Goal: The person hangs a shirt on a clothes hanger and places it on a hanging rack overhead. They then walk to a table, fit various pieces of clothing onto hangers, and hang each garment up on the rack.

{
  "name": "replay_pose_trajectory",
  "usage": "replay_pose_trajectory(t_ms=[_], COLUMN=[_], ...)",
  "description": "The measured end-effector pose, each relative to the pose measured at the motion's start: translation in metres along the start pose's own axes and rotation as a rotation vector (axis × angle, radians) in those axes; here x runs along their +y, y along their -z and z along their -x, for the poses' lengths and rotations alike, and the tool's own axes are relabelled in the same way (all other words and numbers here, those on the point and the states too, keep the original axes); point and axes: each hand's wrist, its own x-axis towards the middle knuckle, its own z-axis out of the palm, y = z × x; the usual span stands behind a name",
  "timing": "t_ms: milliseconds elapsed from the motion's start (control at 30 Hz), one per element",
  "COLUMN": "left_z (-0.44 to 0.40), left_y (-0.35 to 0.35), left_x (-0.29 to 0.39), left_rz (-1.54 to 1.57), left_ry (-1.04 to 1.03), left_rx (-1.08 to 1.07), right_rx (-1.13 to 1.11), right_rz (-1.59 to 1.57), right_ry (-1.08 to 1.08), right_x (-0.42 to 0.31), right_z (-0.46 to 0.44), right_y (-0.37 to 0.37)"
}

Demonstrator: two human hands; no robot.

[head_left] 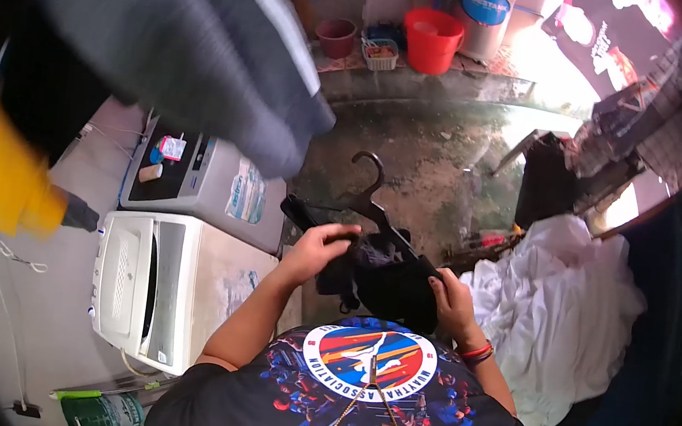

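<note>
A black clothes hanger [373, 204] slants in front of me, its hook up and to the left. A black garment [399, 291] hangs about its lower arm, partly bunched; its kind is not clear. My right hand [454, 306] is closed on the hanger's right end and the cloth there, thumb on top. My left hand [321, 251] is at the garment's left side, fingers bent against the dark cloth; its fingertips are partly lost against the black.
A white washing machine [151, 288] and a grey one [206, 177] stand at left. Blurred grey clothing [200, 45] hangs overhead, near a yellow garment [5, 166]. White cloth [552, 313] is heaped at right. A red bucket [433, 42] stands on the far ledge.
</note>
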Motion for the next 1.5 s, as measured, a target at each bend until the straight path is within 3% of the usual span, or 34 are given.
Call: replay_pose_trajectory(t_ms=[67, 100, 233, 333, 400, 467, 567, 667, 733, 800, 900, 1000, 1033, 1167, 1267, 1333, 1500], left_z=[-0.023, -0.036, -0.093, -0.133, -0.150, -0.167, -0.197, -0.215, -0.221, -0.231, -0.251, -0.271, -0.275, -0.300, -0.322, -0.338, -0.353], left_y=[0.011, 0.015, 0.034, 0.034, 0.030, 0.022, 0.008, 0.014, 0.023, 0.031, 0.047, 0.074, 0.086, 0.145, 0.192, 0.231, 0.303], left_x=[0.005, 0.006, 0.005, -0.005, -0.003, -0.010, 0.009, 0.007, 0.037, 0.054, 0.053, 0.052, 0.055, 0.079, 0.119, 0.123, 0.201], left_rz=[-0.591, -0.719, -0.828, -0.093, 0.714, 0.815, 0.904, 0.382, -0.216, -0.424, -0.615, -0.641, -0.701, -1.058, -1.276, -1.297, -1.394], left_ry=[-0.101, -0.078, 0.030, 0.324, 0.445, 0.459, 0.436, 0.308, 0.292, 0.389, 0.194, -0.150, -0.072, -0.383, -0.472, -0.571, -0.741], left_rx=[-0.028, -0.040, 0.002, 0.276, 0.415, 0.481, 0.303, 0.079, 0.118, 0.200, 0.303, 0.311, 0.264, 0.401, 0.442, 0.409, 0.564], right_rx=[-0.019, -0.057, -0.140, -0.189, -0.202, -0.192, -0.202, -0.188, -0.155, -0.145, -0.143, -0.117, -0.104, -0.078, -0.128, -0.145, -0.340], right_rz=[0.056, 0.060, 0.008, -0.020, -0.013, -0.005, 0.043, 0.033, 0.021, 0.026, 0.046, 0.077, 0.087, 0.066, 0.027, 0.033, -0.278], right_ry=[0.101, 0.120, 0.185, 0.142, 0.156, 0.214, 0.347, 0.382, 0.407, 0.425, 0.481, 0.502, 0.500, 0.478, 0.411, 0.430, 0.597], right_x=[0.013, 0.020, 0.039, 0.044, 0.045, 0.047, 0.054, 0.058, 0.057, 0.057, 0.050, 0.033, 0.025, -0.013, -0.053, -0.087, -0.175], right_z=[-0.044, -0.063, -0.136, -0.178, -0.202, -0.224, -0.252, -0.271, -0.291, -0.308, -0.339, -0.378, -0.391, -0.456, -0.505, -0.541, -0.616], right_y=[0.016, 0.023, 0.047, 0.057, 0.060, 0.058, 0.054, 0.055, 0.057, 0.061, 0.063, 0.063, 0.062, 0.051, 0.045, 0.047, 0.051])
